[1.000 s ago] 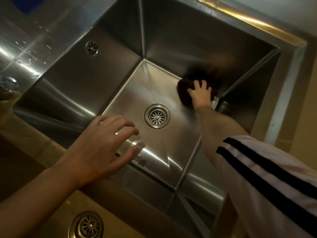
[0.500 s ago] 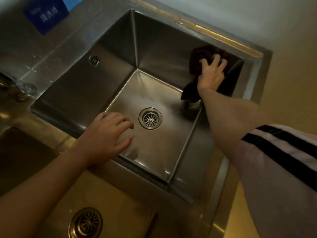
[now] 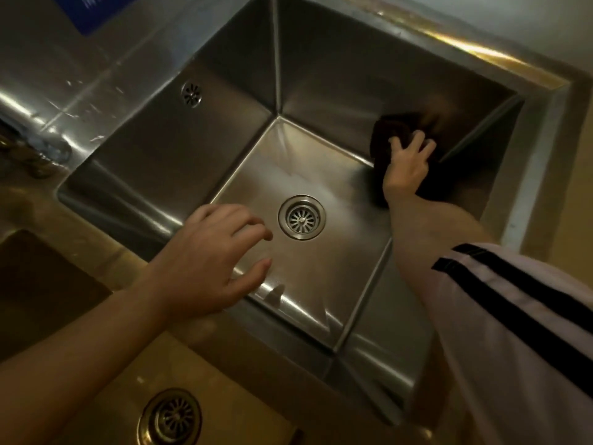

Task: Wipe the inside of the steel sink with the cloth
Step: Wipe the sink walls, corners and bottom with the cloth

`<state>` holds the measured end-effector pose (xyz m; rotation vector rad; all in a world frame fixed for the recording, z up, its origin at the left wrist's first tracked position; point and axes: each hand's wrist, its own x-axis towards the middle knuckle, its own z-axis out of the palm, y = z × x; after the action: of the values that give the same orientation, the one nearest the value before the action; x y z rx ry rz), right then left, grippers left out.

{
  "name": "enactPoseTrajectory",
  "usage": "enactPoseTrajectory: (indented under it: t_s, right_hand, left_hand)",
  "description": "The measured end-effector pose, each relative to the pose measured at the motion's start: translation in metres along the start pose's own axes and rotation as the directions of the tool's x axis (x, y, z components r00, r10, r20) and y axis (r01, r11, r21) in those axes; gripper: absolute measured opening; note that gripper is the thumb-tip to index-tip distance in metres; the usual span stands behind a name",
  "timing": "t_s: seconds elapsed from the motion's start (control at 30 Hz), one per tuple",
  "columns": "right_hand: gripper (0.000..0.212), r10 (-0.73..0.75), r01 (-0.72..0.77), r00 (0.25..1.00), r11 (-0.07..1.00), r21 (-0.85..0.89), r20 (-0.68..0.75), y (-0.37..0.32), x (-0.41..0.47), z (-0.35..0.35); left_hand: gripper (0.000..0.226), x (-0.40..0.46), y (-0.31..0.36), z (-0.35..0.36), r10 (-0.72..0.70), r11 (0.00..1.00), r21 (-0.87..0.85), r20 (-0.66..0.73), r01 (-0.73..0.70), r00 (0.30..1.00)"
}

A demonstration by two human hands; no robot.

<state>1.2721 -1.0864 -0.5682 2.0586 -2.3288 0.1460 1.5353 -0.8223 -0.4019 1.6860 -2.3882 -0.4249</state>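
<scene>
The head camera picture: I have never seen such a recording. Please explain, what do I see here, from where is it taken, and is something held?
No machine here: a person works with bare hands, and a camera worn on the head looks down. Below is a steel sink with a round drain in its floor. The right hand presses a dark cloth against the far wall near the right corner. The left hand hovers open over the near edge and holds nothing. A second drain shows at the bottom left.
</scene>
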Motion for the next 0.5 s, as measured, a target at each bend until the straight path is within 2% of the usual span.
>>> enactPoseTrajectory:
  t_s: [0.2, 0.33, 0.5]
  right_hand:
    - [0.032, -0.041, 0.049, 0.994, 0.995, -0.081, 0.100, -0.006, 0.002, 0.035]
    - [0.032, -0.011, 0.013, 0.996, 1.000, -0.021, 0.083, -0.011, 0.003, 0.023]
    - [0.034, -0.033, 0.033, 0.999, 0.998, 0.045, 0.006, -0.015, 0.004, -0.026]
  left_hand:
    - [0.042, -0.001, -0.002, 0.002, -0.016, 1.000, 0.003, -0.036, 0.016, 0.999]
    - [0.041, -0.001, -0.001, 0.001, -0.023, 0.999, 0.033, -0.023, 0.024, 0.999]
    - [0.042, -0.002, 0.004, -0.004, -0.062, 0.997, 0.045, -0.001, 0.062, 0.998]
